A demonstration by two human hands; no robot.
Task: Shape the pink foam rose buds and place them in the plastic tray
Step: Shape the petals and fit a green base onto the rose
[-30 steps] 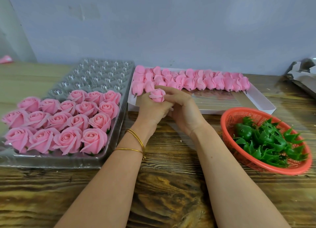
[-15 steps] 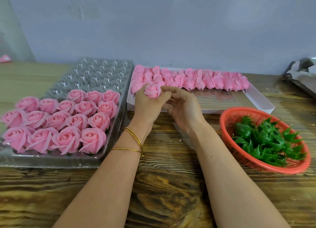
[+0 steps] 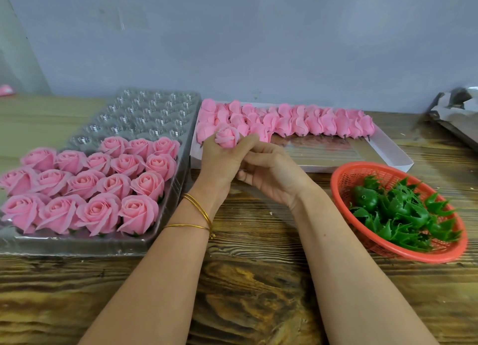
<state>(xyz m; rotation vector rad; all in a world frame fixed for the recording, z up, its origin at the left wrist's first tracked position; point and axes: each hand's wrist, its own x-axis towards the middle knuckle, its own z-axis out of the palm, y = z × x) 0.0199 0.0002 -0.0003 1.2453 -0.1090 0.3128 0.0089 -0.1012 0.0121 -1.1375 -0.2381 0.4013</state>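
The pink foam rose bud (image 3: 227, 137) sits gripped in the left hand (image 3: 221, 163) above the counter (image 3: 258, 280), right of the plastic tray (image 3: 144, 112), while the right hand (image 3: 271, 175), fingers curled, seems to touch it, its grip unclear, and should ease petals outward evenly without tearing.

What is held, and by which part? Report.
Left hand grips the rose bud by its lower half, bloom up. Right hand touches its side; grip unclear.
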